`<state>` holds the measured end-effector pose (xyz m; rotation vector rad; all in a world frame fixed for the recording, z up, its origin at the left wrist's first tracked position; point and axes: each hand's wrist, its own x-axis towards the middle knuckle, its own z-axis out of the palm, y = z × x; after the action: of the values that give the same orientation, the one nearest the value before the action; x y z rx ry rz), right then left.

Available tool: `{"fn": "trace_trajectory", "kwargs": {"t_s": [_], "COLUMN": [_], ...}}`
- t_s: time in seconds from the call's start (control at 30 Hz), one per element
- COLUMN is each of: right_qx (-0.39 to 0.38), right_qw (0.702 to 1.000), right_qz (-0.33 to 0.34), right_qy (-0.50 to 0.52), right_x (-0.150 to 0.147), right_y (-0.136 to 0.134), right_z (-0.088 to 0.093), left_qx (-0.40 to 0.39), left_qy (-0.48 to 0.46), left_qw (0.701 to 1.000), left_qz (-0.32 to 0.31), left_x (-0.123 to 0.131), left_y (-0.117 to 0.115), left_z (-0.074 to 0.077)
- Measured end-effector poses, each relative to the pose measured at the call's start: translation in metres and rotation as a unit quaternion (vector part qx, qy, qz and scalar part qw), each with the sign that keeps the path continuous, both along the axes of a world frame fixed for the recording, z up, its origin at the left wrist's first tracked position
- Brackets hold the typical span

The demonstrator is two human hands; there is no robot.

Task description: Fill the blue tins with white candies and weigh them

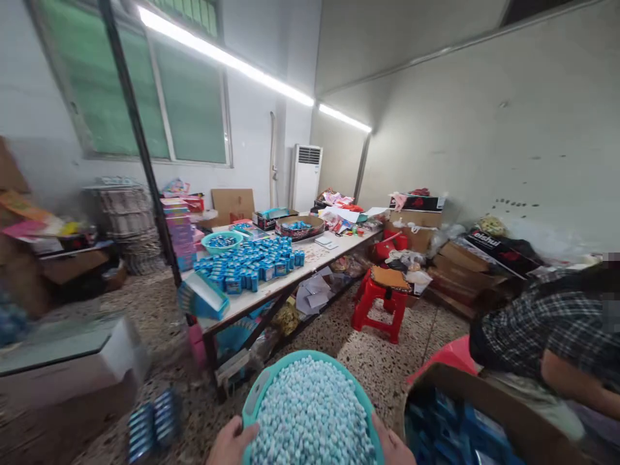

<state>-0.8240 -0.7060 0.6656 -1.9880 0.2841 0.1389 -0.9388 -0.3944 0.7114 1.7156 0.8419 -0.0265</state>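
A turquoise plastic basin [314,354] is held level at the bottom middle, heaped with small pale blue and white beads [312,410]. My left hand [231,442] grips its left rim beside a slot-like handle hole, thumb on top. On the opposite side, my right hand [391,444] is closed round the right rim. The undersides of both hands and of the basin are out of view. Close to my right hand stands an open cardboard box [438,374] with blue packages [460,426] in it.
Ahead runs a long white table [310,255] bearing many small blue boxes [256,258] and another basin [223,242]. A red stool [382,303] stands right of it. A person in a plaid shirt [537,316] sits at right. Blue packs [152,426] lie on the floor, left.
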Motion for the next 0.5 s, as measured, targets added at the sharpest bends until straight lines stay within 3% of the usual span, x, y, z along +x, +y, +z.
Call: {"fn": "trace_trajectory", "kwargs": {"t_s": [0.1, 0.2, 0.4, 0.5], "right_qx": [-0.015, -0.001, 0.017, 0.016], "right_qw": [0.998, 0.997, 0.995, 0.997], "right_qz": [-0.010, -0.044, -0.076, -0.069], "right_qy": [0.064, 0.061, 0.056, 0.039], "right_x": [0.077, 0.153, 0.333, 0.423], "right_y": [0.004, 0.003, 0.014, 0.031], "right_z": [0.005, 0.011, 0.002, 0.007], "left_qx": [-0.010, -0.018, -0.020, -0.031], "left_qy": [-0.013, -0.038, -0.047, -0.037], "left_qw": [1.000, 0.999, 0.999, 0.998], "left_qz": [-0.003, -0.006, 0.010, 0.028], "left_x": [0.101, 0.193, 0.374, 0.453], "left_y": [0.010, 0.012, 0.019, 0.023], "left_z": [0.001, -0.003, -0.045, -0.053]}}
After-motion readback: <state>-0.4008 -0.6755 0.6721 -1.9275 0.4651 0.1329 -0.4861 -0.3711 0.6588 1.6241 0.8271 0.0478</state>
